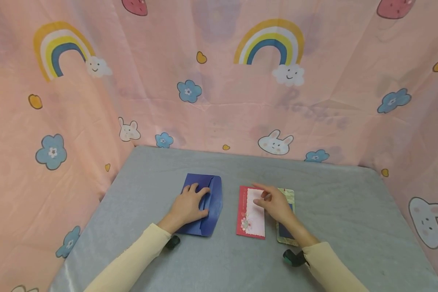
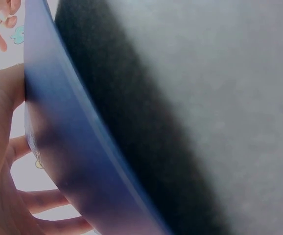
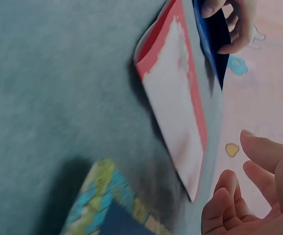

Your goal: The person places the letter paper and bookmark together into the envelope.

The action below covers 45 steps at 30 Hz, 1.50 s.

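While the blue envelope [image 1: 214,202] is partly covered by the spread left hand [image 1: 187,206], the patterned card [image 1: 285,231] is partly hidden under the loosely bent right hand [image 1: 276,205].

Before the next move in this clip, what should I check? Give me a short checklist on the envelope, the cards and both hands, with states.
1. Flap open: ok, folded out toward the red card.
2. Left hand on the envelope: ok, fingers spread over it.
3. Right hand gripping the red card: not ok, it is over the card's edge, holding nothing.
4. Red card pressed flat: not ok, its layers gape at one end in the right wrist view.
5. Red card separate from the patterned card: ok, a gap shows.
6. Envelope has nothing inside: cannot tell.
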### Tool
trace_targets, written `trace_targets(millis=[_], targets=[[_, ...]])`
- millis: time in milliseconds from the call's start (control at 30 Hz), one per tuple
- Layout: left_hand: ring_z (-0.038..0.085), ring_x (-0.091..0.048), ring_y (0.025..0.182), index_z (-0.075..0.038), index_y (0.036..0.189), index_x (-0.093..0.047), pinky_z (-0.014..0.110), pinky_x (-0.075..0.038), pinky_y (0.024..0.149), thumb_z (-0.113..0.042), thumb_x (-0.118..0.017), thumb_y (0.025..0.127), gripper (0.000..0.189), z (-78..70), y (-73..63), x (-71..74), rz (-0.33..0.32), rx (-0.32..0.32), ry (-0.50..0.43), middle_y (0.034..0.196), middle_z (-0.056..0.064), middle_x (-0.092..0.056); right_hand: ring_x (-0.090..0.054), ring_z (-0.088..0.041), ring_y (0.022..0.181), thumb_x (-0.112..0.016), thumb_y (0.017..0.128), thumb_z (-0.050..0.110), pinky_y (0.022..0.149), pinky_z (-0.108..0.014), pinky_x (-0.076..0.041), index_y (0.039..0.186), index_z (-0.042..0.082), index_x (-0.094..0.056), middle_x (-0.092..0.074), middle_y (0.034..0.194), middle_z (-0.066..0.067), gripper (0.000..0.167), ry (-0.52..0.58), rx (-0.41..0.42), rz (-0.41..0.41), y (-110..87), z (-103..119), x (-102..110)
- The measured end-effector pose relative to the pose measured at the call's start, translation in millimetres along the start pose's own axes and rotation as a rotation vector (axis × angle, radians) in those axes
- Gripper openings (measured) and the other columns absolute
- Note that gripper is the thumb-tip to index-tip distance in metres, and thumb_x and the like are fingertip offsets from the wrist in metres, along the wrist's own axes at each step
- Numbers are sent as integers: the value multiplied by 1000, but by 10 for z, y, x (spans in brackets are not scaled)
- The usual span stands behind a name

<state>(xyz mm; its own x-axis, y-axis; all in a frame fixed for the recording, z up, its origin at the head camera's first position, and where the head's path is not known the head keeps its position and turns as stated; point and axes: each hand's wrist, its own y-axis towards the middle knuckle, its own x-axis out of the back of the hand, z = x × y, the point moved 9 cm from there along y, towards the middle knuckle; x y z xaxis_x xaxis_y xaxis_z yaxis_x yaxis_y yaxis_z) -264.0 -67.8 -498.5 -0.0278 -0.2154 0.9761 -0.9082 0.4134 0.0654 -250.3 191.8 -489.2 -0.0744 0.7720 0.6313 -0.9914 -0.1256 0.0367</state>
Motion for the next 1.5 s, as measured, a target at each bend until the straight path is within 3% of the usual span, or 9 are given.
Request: trace_targets(millis=[267,733,1500], targets=[[45,-52,126,-30,137,-54,57,-56,81,-46,-73,79,63,-2,8,-4,16,3,4,141,21,-52,-49,-19,80,-76,86,13,61,-24,-43,134,9,-62,-56,95,-15,50,-59,-23,-12,-59,-98,24],[45,-51,127,-31,137,-54,57,-56,81,-47,-72,80,62,10,11,-19,11,9,14,141,20,-53,-45,-18,79,-76,84,14,66,-27,-37,131,8,-64,-56,95,-12,49,-136,-85,0,-116,-236,-64],[47,-50,128,-31,137,-54,58,-55,81,-46,-72,80,62,6,4,-22,13,13,12,141,20,-52,-49,-19,80,-78,82,15,67,-28,-37,127,7,-66,-61,97,-12,47,-276,-114,-28,-144,-185,-121]])
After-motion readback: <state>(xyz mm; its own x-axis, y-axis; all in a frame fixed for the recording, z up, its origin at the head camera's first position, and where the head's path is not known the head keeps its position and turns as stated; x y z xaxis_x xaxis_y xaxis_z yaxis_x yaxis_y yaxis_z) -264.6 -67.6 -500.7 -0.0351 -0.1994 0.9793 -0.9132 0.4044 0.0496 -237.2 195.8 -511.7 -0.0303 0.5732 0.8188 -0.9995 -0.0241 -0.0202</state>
